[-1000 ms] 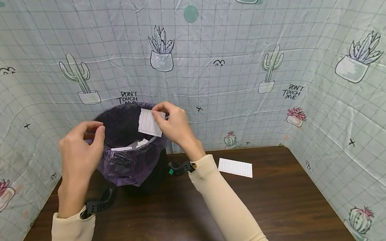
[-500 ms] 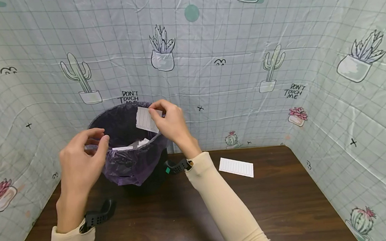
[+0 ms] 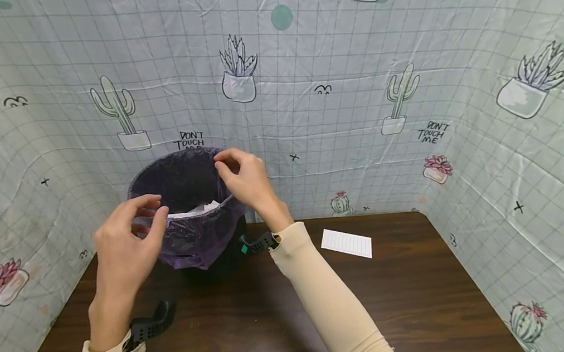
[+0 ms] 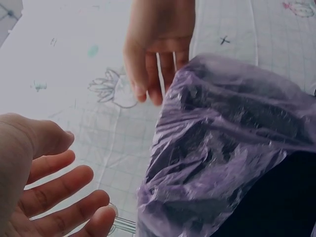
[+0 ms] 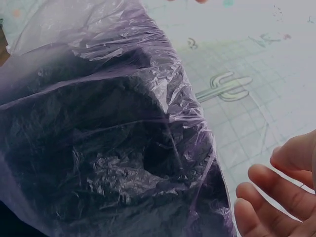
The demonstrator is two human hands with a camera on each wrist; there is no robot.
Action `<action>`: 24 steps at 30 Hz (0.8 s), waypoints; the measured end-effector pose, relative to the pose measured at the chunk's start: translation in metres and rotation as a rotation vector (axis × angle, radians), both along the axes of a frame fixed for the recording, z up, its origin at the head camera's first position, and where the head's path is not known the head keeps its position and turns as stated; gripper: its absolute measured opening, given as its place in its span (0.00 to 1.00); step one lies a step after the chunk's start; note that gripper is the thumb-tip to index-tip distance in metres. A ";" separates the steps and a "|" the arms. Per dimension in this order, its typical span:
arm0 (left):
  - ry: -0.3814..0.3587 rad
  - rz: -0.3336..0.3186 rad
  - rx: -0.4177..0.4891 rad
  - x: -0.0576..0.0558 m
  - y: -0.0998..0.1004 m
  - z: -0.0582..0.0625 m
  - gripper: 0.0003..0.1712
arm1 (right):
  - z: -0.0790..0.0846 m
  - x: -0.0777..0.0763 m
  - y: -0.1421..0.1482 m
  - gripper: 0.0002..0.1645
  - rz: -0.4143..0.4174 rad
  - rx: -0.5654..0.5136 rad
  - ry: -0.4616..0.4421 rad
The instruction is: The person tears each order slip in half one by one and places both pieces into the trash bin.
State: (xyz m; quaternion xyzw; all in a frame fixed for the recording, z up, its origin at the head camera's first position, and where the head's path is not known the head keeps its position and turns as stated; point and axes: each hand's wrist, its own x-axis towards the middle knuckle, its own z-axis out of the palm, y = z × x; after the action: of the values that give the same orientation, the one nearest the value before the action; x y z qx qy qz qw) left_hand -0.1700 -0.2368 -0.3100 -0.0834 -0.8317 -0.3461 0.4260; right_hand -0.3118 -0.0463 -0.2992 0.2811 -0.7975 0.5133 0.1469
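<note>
A dark bin [image 3: 224, 267] stands at the back left of the table, lined with a thin purple bag [image 3: 192, 240] folded over its rim. White paper pieces [image 3: 211, 206] show inside, just beyond the front rim. Above the bin's right side is my right hand [image 3: 247, 179], thumb and fingers apart with nothing between them; the right wrist view shows its fingers [image 5: 281, 197] loosely bent beside the liner. My left hand [image 3: 131, 239] hovers by the left front rim, its fingers [image 4: 64, 185] spread and relaxed, holding nothing.
One white lined paper slip [image 3: 346, 243] lies on the dark wooden table [image 3: 294, 320], right of the bin. A cloth [image 3: 301, 51] printed with cacti and a grid encloses the table at the back and sides.
The lined paper piece pinched in my right hand earlier has been let go over the bin and is gone from the fingers. My left hand has sunk slightly and moved a little right.
</note>
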 end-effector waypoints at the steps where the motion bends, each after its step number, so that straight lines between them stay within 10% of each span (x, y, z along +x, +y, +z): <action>1: 0.005 -0.008 0.003 0.000 0.001 -0.001 0.13 | 0.000 0.000 0.000 0.12 0.002 0.003 0.000; 11: 0.026 -0.092 -0.003 0.001 0.019 -0.011 0.16 | -0.011 0.007 0.027 0.15 0.011 0.004 0.052; 24: 0.048 -0.296 -0.039 0.003 0.056 -0.036 0.22 | -0.071 0.013 0.123 0.19 -0.098 0.134 0.003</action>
State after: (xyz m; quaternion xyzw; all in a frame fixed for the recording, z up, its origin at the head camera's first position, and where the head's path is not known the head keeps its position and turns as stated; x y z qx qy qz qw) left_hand -0.1668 -0.1810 -0.3459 -0.2217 -0.8065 -0.3867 0.3883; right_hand -0.2985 0.0766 -0.3706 0.2516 -0.8425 0.4507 0.1542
